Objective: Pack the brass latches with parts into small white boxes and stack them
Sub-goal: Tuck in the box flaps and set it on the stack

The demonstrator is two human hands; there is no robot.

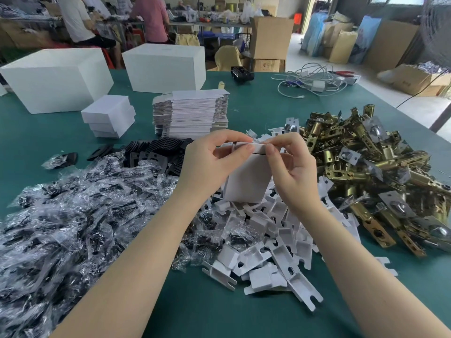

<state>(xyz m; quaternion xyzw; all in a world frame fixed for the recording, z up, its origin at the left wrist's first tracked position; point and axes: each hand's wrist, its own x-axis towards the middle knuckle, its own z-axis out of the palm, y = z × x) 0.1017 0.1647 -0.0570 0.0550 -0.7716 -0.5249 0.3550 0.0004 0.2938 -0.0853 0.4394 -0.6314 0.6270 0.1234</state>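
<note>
Risk: small white box (246, 179), held upright mid-table over the white inserts (268, 252) w/ left hand (210, 164) & right hand (290, 167) both pinching its top flap, could crease or mis-tuck if fingertips slip, spilling contents.

Green-covered table (244, 313) carries piles: bagged black parts (61, 228), white card inserts (268, 252), brass latches (366, 167). Farther back: flat box blanks (192, 113), stacked small white boxes (108, 115), two large white cartons (56, 76), cables (314, 81).
</note>
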